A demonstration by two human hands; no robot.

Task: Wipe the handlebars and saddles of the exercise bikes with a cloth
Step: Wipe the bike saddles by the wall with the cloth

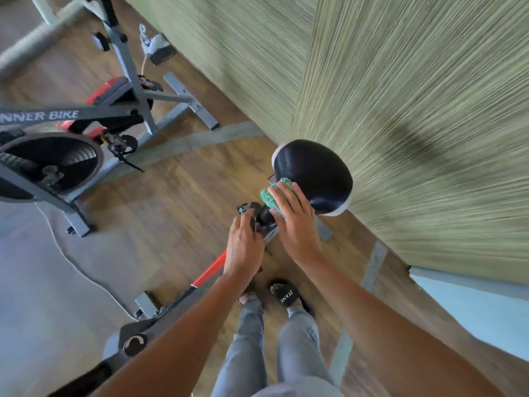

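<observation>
1. Saddle wiping is the step in hand.
2. Left hand (244,243) grips the dark seat-post clamp (259,217), fingers curled.
3. Right hand (294,222) presses the green cloth (269,196) on the glossy black saddle (315,170), fingers fairly straight.
4. Next, probably sweep toward the wide rear.

The cloth (274,196) lies mostly hidden under the right hand (296,224).

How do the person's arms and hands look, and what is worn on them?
Both forearms are bare, with no sleeves in view. The left hand and the right hand wear no gloves, and I see no rings, watch or bracelet. The picture is slightly blurred, so small details could be missed.
</observation>
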